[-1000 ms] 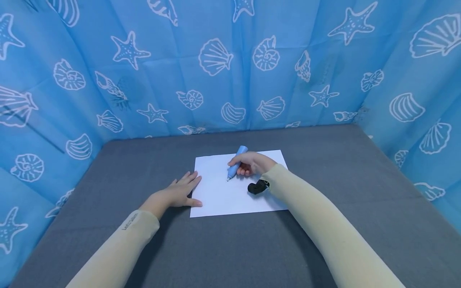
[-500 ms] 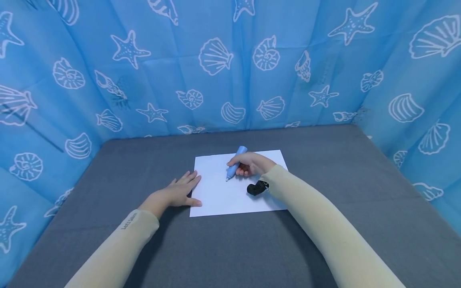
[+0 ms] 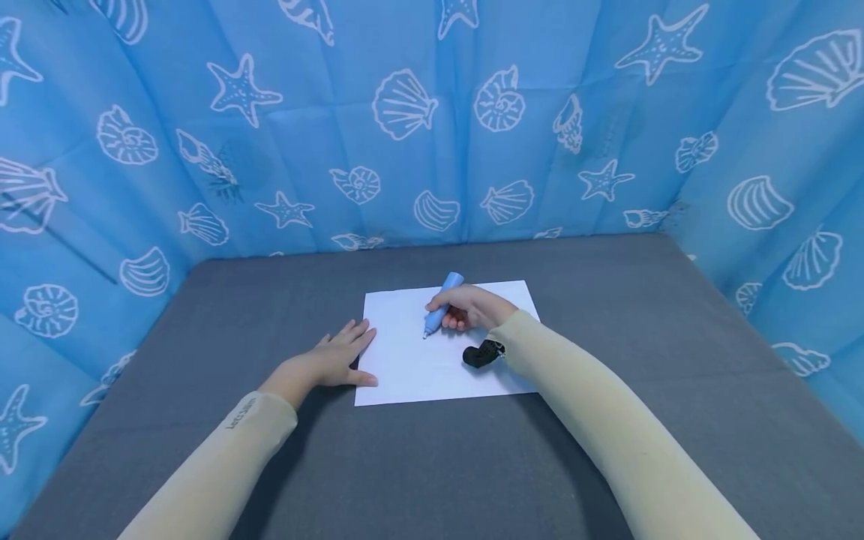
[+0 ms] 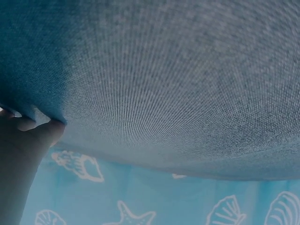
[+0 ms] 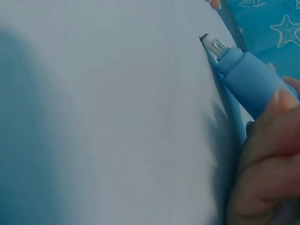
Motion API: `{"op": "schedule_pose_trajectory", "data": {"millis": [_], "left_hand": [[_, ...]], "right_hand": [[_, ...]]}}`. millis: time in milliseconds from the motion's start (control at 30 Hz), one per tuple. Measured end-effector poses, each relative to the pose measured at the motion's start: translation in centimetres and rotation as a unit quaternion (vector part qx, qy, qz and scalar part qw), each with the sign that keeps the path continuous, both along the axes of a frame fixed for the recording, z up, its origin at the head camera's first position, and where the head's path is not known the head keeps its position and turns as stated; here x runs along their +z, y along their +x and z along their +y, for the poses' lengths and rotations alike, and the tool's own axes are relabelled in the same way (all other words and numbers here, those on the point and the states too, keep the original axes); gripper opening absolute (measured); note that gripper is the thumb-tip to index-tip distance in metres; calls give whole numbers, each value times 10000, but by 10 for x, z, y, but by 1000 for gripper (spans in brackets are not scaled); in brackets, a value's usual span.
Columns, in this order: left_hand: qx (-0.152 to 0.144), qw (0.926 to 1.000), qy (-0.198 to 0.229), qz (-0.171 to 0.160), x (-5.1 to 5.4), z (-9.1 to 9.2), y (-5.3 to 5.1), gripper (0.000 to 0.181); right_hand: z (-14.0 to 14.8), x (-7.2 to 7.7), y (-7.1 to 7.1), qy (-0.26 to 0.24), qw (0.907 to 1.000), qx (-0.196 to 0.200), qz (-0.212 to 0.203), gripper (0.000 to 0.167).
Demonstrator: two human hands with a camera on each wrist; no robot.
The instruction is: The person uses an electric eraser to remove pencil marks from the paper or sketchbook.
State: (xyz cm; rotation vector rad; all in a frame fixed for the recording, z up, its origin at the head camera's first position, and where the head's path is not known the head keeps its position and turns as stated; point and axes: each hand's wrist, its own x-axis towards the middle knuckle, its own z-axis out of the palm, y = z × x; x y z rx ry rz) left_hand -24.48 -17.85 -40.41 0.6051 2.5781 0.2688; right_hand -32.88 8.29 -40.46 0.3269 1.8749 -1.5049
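Note:
A light blue electric eraser [image 3: 442, 307] slants over a sheet of white paper [image 3: 412, 367]. My right hand [image 3: 478, 305] grips its barrel between thumb and curled fingers. Seen from the right wrist, the eraser [image 5: 253, 79] has a metal collar and a small white tip with a dark end, at or just above the sheet; contact is unclear. A faint thin line runs down the paper there. My left hand [image 3: 334, 364] lies with fingers spread across the paper's left edge, thumb and fingertips on the sheet. In the left wrist view only part of that hand [image 4: 28, 140] shows.
Dark grey cloth [image 3: 418, 465] covers the table under the paper. A blue curtain [image 3: 432, 150] with white shells and starfish hangs behind and at both sides. A black wrist camera [image 3: 481, 353] sticks out from the right sleeve above the paper.
Almost nothing differs. Both hands, the paper and the electric eraser keep their places, apart from a very slight shift of the whole view.

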Motion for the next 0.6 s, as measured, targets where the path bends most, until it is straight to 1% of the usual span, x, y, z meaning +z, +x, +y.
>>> {"op": "schedule_pose_trajectory", "data": {"millis": [200,400,600], "left_hand": [[29,10000,-25,-2,-1,-1,-1,98],[8,10000,-12,13,-1,0,-1,97],[6,10000,9,-24,0,1,-1,97]], "right_hand": [[-2,-1,0,-43,10000,72,-45,21],[-3,0,-1,-71,10000,-27,-56,22],[-1,1,-1,-46,9999,42,-123,23]]}}
